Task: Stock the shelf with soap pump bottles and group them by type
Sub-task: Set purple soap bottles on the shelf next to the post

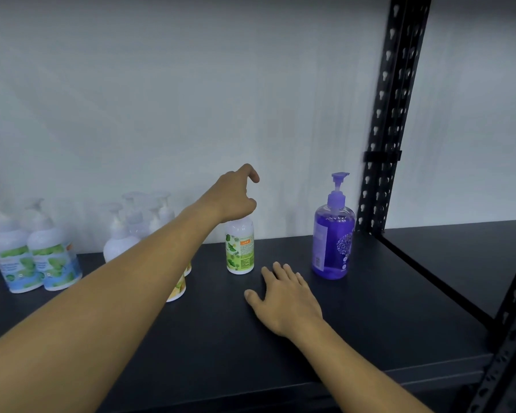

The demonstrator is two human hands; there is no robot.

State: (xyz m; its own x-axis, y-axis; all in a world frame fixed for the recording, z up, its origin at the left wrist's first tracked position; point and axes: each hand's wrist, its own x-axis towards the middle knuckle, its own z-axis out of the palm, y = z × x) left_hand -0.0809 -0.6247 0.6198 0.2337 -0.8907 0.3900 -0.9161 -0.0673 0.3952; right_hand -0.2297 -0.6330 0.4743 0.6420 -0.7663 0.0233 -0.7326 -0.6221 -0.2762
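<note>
On the black shelf [370, 308] against a pale wall, I watch the left hand [236, 198] hover just above the hidden pump of the green-leaf bottle [239, 248], fingers loosely curled and closed on nothing that I can see, while the right hand [283, 296] lies flat and relaxed on the shelf, empty. The purple bottle [333, 234] stands alone, apart to the right; two blue-and-green bottles [36, 257] sit at far left, and a cluster of white pump bottles [137, 225] stands between. To finish well, I judge, the leaf bottle should be taken by its neck, kept upright and set beside its matching kind. Every label is too blurred to read; only an orange patch shows on the leaf bottle.
</note>
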